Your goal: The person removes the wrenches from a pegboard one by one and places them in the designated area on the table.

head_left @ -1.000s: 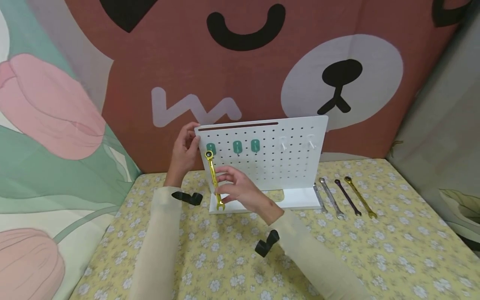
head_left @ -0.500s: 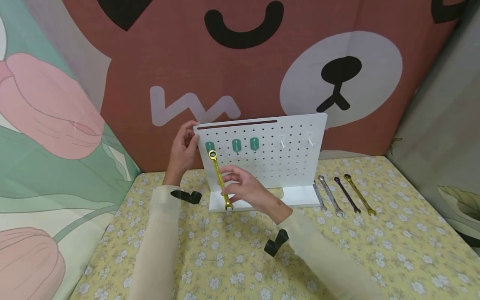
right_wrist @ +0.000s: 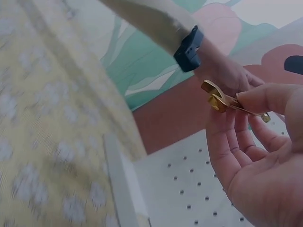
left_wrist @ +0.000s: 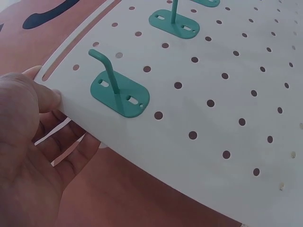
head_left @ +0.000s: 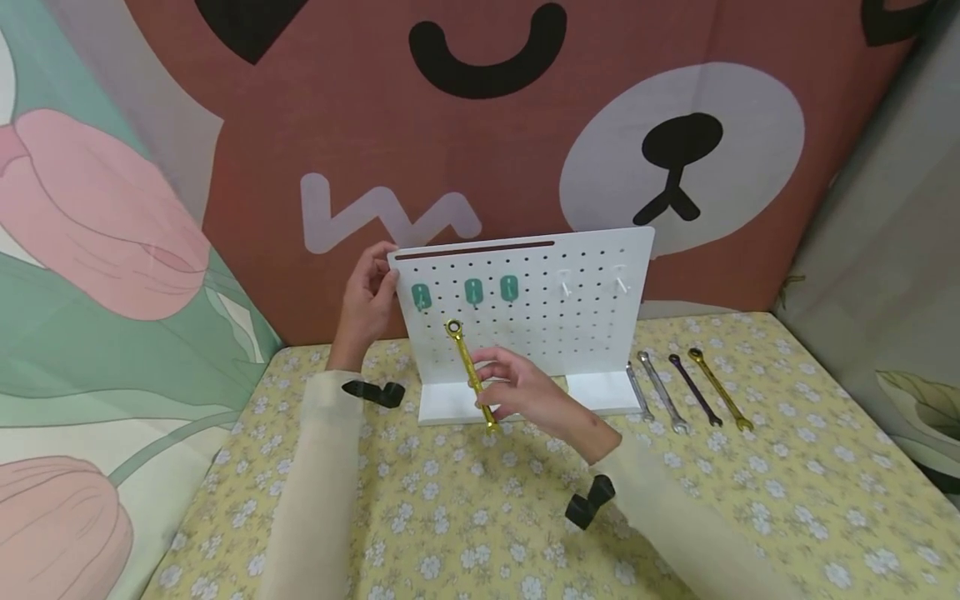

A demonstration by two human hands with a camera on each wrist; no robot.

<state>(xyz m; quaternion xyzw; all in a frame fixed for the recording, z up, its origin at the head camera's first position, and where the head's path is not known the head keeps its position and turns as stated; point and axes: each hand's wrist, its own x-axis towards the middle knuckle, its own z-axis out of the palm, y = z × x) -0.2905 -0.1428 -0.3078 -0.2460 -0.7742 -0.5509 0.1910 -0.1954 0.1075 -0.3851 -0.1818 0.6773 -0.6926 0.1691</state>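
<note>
In the head view my right hand (head_left: 525, 392) pinches a gold combination wrench (head_left: 467, 358) between thumb and fingers, held tilted in front of a white pegboard (head_left: 540, 333). Its ring end is up and its open end down, apart from the hooks. The right wrist view shows the wrench (right_wrist: 220, 99) nearly end-on. My left hand (head_left: 369, 296) grips the board's upper left edge, with the thumb on the front, as the left wrist view shows. Nearest to it is a green hook (left_wrist: 118, 92) with a bare peg.
Two more green hooks (head_left: 473, 291) and two white hooks (head_left: 566, 285) line the board's upper part. Right of its white base (head_left: 603, 393) lie several wrenches, among them a silver one (head_left: 663, 392), a dark purple one (head_left: 694, 389) and a gold one (head_left: 720, 389), on a flowered tablecloth (head_left: 480, 517).
My right hand has moved right and toward me with the gold wrench, away from the leftmost green hook, which now shows fully. The left hand keeps its hold on the board.
</note>
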